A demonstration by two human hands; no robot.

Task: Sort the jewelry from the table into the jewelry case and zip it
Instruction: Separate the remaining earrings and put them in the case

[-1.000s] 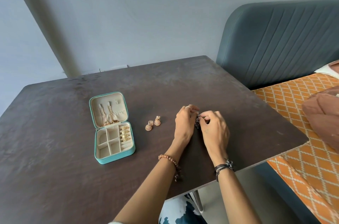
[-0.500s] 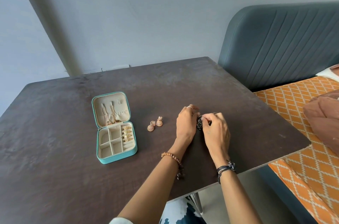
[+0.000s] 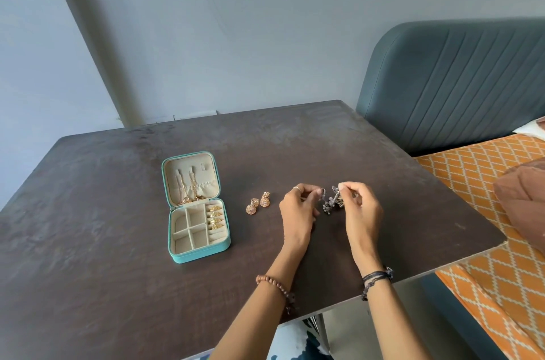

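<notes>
A small teal jewelry case point(image 3: 195, 254) lies open on the dark table point(image 3: 88, 227), its lid standing up with gold chains hung inside and several gold rings in the right-hand slot. Two gold dome earrings point(image 3: 258, 202) lie on the table just right of the case. Further right, my left hand point(image 3: 298, 213) and my right hand point(image 3: 362, 213) are raised a little above the table. Between their fingertips they pinch a dark silver beaded jewelry piece point(image 3: 331, 201), each hand on one end. What kind of piece it is I cannot make out.
A blue-grey padded headboard point(image 3: 460, 79) and a bed with an orange patterned sheet point(image 3: 486, 212) stand close against the table's right edge. A brown cushion point(image 3: 525, 200) lies on the bed. A grey wall runs behind the table.
My hands have lifted off the table and moved slightly apart, stretching the dark silver piece out between them. The case and gold earrings have not moved.
</notes>
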